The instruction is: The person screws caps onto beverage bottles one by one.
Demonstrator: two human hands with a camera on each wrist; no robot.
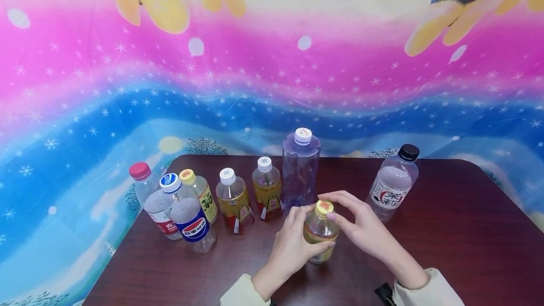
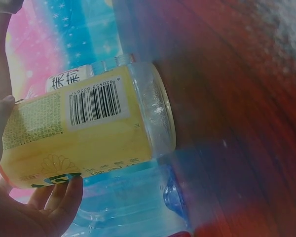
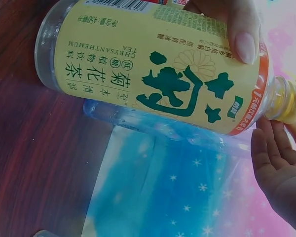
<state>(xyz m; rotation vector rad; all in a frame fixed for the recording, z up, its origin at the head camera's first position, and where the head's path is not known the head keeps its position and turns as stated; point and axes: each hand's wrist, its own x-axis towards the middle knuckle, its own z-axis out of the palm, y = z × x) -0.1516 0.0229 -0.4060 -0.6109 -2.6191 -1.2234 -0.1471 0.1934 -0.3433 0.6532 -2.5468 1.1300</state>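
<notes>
A chrysanthemum tea bottle [image 1: 321, 236] with a yellow label and a yellow cap [image 1: 325, 208] is held upright at the front of the table. My left hand [image 1: 290, 244] grips its body, thumb on the near side and fingers round the far side. At the top, my right hand [image 1: 361, 221] pinches the cap between thumb and fingers. The printed label [image 3: 167, 74] and barcode [image 2: 96, 102] show close up in the wrist views. Whether the bottle's base touches the table cannot be told.
A tall purplish bottle [image 1: 301, 169] stands just behind my hands. Two white-capped tea bottles [image 1: 236, 207] are left of it. Further left cluster a Pepsi bottle [image 1: 193, 225], a red-capped bottle [image 1: 148, 192] and a yellow-capped bottle [image 1: 206, 197]. A black-capped bottle [image 1: 393, 185] stands right on the dark table [image 1: 463, 230].
</notes>
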